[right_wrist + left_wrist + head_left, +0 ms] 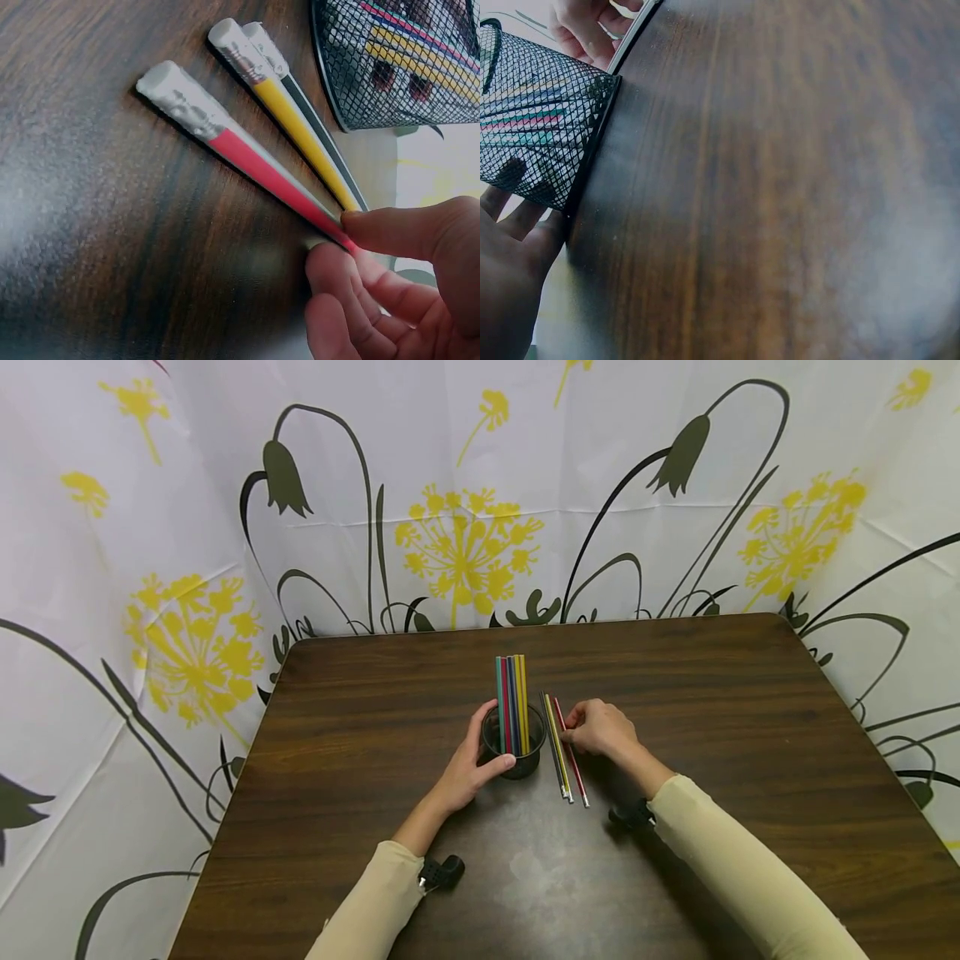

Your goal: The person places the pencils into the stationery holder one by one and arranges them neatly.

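A black mesh pencil cup (522, 766) stands upright on the table, with several coloured pencils (512, 706) leaning in it. My left hand (467, 774) grips the cup from its left side, thumb across the front and fingers round the far side; in the left wrist view its fingers (521, 221) lie against the mesh. To the right of the cup, my right hand (602, 729) pinches a red pencil (277, 184) between thumb and fingers, its white eraser end pointing toward me. Beside it on the table lie a yellow pencil (296, 127) and a black pencil (319, 131), both with erasers.
The dark wood-grain table (360, 710) runs back to a white curtain (465, 443) printed with yellow and grey flowers. A small black device (442, 871) is strapped at the left wrist, another device (632, 815) at the right.
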{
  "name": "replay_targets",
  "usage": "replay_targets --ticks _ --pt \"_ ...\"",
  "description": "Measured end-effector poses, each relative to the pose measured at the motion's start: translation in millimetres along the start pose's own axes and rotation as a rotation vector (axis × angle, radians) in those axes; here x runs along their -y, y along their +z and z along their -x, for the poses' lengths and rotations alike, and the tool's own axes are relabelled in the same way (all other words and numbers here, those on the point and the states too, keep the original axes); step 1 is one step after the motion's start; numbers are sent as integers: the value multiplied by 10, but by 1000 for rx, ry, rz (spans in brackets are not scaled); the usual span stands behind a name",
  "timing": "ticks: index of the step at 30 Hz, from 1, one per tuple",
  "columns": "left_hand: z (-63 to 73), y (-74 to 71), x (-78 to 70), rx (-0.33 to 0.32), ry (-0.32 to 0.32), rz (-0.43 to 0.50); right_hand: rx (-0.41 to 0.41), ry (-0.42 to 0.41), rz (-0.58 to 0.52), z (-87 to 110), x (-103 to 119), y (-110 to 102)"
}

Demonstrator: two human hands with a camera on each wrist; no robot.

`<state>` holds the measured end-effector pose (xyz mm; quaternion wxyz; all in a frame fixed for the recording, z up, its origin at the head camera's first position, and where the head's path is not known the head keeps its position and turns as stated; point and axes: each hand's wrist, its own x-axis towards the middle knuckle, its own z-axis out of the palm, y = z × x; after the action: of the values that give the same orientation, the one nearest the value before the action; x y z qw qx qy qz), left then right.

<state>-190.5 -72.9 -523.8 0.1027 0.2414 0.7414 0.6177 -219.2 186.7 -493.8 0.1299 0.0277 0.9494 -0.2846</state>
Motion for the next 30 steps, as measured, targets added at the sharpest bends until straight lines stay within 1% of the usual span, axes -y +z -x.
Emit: replay_targets --ticks 6,8,16,22,25,30 --pt "2 4 -25 0 0 4 -43 32 108 25 44 -29" --pt "5 3 -24 1 -2 2 -47 35 129 28 48 -31" --pt "1 6 -21 -2 -4 0 -66 36 163 24 45 -35" --pt "0 8 -7 1 -14 0 -61 34 141 38 24 -68" --pt "1 11 -6 2 -16 1 -67 24 99 60 26 -122" --pt "-3 4 1 5 -8 2 -121 -21 17 139 142 -296"
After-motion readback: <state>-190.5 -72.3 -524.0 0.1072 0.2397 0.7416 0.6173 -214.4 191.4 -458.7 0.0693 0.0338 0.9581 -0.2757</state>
